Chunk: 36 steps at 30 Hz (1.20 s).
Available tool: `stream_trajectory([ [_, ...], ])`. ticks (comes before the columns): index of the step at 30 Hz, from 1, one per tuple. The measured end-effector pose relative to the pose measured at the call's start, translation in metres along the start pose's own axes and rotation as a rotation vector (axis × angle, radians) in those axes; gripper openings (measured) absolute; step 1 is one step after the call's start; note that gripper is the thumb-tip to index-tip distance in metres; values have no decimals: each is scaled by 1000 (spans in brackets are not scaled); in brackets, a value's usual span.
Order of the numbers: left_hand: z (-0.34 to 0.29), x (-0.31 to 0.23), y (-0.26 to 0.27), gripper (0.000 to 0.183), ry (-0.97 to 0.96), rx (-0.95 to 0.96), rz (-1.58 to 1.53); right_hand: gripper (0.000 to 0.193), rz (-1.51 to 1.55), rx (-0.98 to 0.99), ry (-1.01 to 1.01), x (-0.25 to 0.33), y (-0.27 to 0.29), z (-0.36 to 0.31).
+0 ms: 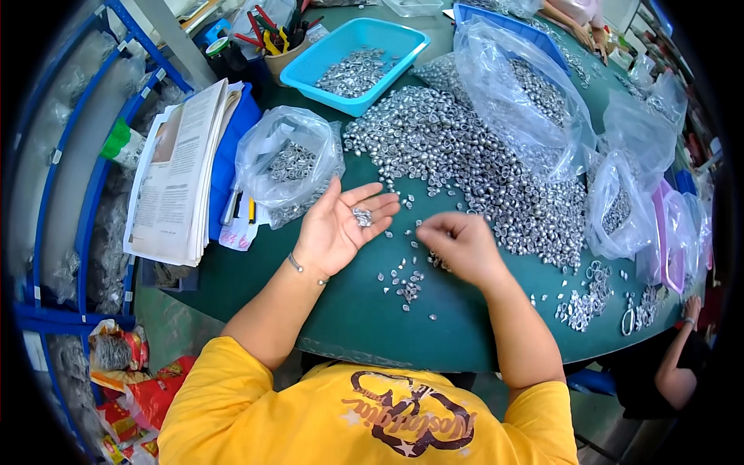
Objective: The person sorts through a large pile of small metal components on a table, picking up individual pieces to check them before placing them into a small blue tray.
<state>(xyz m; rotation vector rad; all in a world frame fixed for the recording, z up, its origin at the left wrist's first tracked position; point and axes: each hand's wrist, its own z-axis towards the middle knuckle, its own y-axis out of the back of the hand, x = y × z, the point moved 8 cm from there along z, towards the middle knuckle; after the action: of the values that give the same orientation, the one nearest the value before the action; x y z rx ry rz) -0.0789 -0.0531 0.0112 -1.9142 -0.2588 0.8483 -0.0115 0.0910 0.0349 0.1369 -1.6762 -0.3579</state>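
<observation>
My left hand is turned palm up, its fingers stretched, and a few small silvery metal pieces rest at the base of the fingers. To its right, my right hand hovers over the table with thumb and fingers pinched together; whatever is between the tips is too small or hidden to make out. Just beyond both hands spreads a big heap of rounded, hollow silvery metal pieces. Between and below the hands lies a small scatter of loose pieces on the green tabletop.
A clear bag of metal parts and a blue basket stand beyond my left hand. Leftward are stacked newspapers and a tool holder. Large plastic bags cover the heap's far side. Other people's hands show at the table's edges.
</observation>
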Motion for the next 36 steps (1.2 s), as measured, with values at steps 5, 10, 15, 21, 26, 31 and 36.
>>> stream_trajectory([
  [5, -3, 4, -11, 59, 40, 30, -51, 13, -456, -16, 318, 17, -18, -8],
  [10, -9, -14, 7, 24, -161, -152, 614, 16, 1040, 319, -161, -12, -6, 5],
  [15, -15, -23, -15, 11, -508, -171, 1443, 13, -99, -125, 73, 2, 10, 9],
  [21, -16, -4, -24, 12, -541, -56, 1829, 13, -661, -157, 365, 17, -11, 5],
  [26, -10, -7, -9, 12, -315, -130, 1388, 9, 786, 16, -165, -20, 11, 14],
  [31, -6, 3, 2, 6, 1, -117, 392, 15, 25, -161, -6, -14, 26, 12],
  [36, -2, 2, -25, 13, -345, -123, 1558, 15, -636, -163, 336, 5, 3, 8],
])
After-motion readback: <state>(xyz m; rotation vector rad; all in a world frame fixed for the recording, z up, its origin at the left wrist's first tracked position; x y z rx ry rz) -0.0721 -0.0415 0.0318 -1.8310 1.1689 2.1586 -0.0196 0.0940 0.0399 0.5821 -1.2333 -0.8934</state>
